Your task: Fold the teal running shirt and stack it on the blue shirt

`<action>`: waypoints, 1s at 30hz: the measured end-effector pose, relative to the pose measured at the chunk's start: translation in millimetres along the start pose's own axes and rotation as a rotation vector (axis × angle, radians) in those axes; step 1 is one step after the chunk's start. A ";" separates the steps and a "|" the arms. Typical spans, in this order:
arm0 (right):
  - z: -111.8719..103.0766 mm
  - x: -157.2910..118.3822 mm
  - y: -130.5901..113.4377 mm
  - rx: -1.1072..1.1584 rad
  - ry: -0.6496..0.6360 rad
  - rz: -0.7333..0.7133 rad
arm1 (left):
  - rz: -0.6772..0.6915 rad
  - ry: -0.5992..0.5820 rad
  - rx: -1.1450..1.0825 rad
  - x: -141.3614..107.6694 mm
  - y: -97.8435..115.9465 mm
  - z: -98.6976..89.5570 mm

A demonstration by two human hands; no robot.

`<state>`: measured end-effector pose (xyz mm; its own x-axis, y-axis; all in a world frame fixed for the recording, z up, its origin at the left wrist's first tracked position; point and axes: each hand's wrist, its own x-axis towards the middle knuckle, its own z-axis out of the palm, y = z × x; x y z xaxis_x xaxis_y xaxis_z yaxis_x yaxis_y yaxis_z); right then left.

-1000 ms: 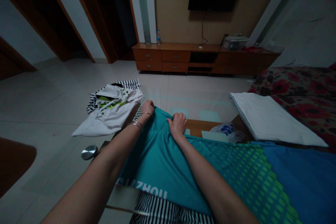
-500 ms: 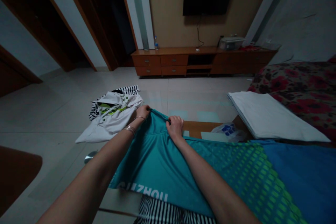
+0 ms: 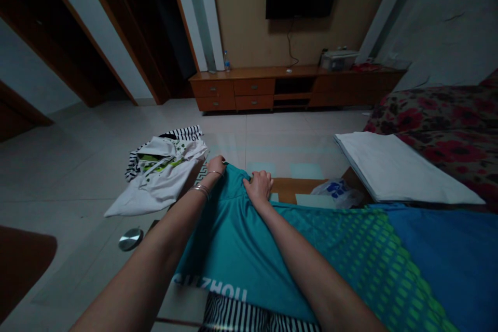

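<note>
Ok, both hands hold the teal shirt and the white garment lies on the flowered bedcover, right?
No, the white garment lies on the tile floor, as the head view shows. The left hand and right hand do hold the teal shirt.

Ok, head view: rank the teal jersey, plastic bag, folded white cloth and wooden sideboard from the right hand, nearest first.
From the right hand:
1. teal jersey, gripped, below
2. plastic bag, just right
3. folded white cloth, farther right
4. wooden sideboard, far ahead
</note>
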<state>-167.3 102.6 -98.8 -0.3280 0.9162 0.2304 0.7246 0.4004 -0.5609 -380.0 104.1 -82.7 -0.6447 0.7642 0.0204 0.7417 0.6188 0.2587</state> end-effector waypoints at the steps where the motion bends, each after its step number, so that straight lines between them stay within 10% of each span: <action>1: 0.2 0.3 0.2 -0.002 -0.004 -0.002 | -0.012 -0.016 0.004 1.6 -0.1 0.1; 12: 9.1 1.8 3.1 0.252 -0.106 -0.086 | -0.055 0.074 -0.235 -11.3 -11.5 -11.7; 30: 25.6 12.7 15.1 0.594 0.093 -0.061 | -0.077 0.027 -0.338 -2.8 -9.9 -8.3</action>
<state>-176.1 119.9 -124.7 -0.2843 0.9001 0.3300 0.2352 0.3992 -0.8862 -387.1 94.4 -77.3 -0.7042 0.7099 0.0125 0.5905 0.5758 0.5654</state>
